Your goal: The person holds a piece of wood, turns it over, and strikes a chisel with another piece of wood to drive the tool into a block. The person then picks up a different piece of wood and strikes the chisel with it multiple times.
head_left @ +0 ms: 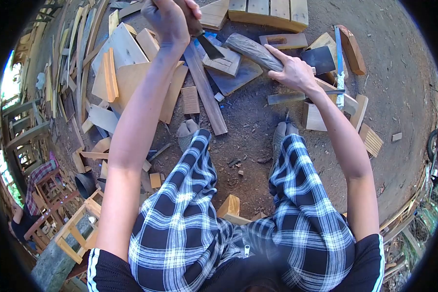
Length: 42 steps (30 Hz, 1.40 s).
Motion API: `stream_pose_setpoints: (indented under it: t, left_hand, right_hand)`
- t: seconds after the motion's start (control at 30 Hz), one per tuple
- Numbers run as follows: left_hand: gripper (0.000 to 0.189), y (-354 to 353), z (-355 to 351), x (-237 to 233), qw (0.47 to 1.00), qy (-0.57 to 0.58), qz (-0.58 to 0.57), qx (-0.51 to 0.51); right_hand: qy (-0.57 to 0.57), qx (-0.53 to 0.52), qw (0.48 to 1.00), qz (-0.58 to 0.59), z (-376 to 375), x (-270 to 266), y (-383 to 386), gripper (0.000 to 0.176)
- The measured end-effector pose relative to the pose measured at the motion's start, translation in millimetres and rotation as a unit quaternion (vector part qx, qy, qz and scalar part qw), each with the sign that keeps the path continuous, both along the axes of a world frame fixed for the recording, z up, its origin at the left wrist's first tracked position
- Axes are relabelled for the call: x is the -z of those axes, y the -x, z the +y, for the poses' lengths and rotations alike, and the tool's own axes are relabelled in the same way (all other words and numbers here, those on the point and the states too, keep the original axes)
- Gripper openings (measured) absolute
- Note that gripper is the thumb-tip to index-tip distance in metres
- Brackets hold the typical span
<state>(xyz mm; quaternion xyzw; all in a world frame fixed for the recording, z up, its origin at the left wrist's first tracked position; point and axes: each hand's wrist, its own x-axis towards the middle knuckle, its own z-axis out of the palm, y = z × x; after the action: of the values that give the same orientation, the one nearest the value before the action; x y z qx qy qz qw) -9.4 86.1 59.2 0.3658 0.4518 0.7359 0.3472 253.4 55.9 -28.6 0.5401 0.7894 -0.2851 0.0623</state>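
Plaid trousers (175,214) sit below the marked block (231,67), left hand (168,23) fingers wrapped round a chisel (207,45) upper-left of it, right hand (298,72) fingers spread on a probably hefty, stiff wooden club (252,51) right of it, best grabbed there imo.

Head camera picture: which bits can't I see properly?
In the head view:
Left hand: partly cut off by the top edge.
Chisel: its handle's end is past the top edge.
Wooden mallet: one end is hidden by the right hand.
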Motion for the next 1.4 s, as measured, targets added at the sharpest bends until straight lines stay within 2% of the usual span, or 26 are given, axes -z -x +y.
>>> stream_pose_setpoints:
  t: [0.03, 0.07, 0.13, 0.2, 0.3, 0.63, 0.7, 1.07, 1.13, 1.37, 1.4]
  left_hand:
    - [0.063, -0.2, -0.4, 0.0, 0.997, -0.024, 0.011, 0.074]
    - [0.063, -1.0, 0.1, 0.2, 0.997, -0.024, 0.011, 0.074]
    - [0.064, -6.1, 3.2, 1.9, 0.987, -0.05, 0.096, 0.119]
    - [0.065, -15.2, 6.5, 6.1, 0.991, -0.038, 0.09, 0.092]
    - [0.066, -18.1, 5.6, 12.1, 0.985, -0.032, 0.096, 0.142]
    - [0.063, -25.1, 8.0, 7.7, 0.981, -0.033, 0.091, 0.165]
    - [0.06, -24.6, 11.5, 12.1, 0.976, -0.073, 0.103, 0.179]
    - [0.051, -27.9, 14.5, 16.5, 0.976, -0.061, 0.072, 0.194]
    - [0.051, -26.3, 17.1, 15.5, 0.968, -0.094, 0.109, 0.204]
    - [0.048, -21.3, 9.0, 9.4, 0.968, -0.077, 0.098, 0.217]
    - [0.043, -21.8, 3.4, 6.6, 0.968, -0.032, 0.157, 0.191]
  right_hand:
    - [0.004, 0.007, 1.0, -0.002, -0.7, 1.0, -1.1, 0.081]
    - [0.003, 0.007, 1.0, -0.002, -1.6, 0.2, -1.8, 0.081]
    - [0.012, 0.021, 1.0, 0.009, -3.3, -1.4, -4.5, 0.08]
    - [0.017, 0.027, 0.999, 0.008, -3.3, -0.4, -5.6, 0.08]
    - [0.021, 0.033, 0.999, 0.007, -3.6, 1.1, -6.4, 0.08]
    - [0.013, 0.013, 1.0, -0.007, -4.8, 3.1, -9.4, 0.078]
    - [0.009, 0.012, 1.0, -0.004, -5.5, 3.7, -9.4, 0.079]
    - [0.022, 0.017, 1.0, 0.01, -2.9, 10.5, -8.9, 0.079]
    - [0.02, 0.02, 0.999, 0.023, -3.2, 12.8, -9.8, 0.08]
    - [0.025, 0.034, 0.997, 0.071, -2.9, 26.6, -12.0, 0.082]
    - [0.02, 0.057, 0.99, 0.127, -3.2, 28.1, -11.9, 0.084]
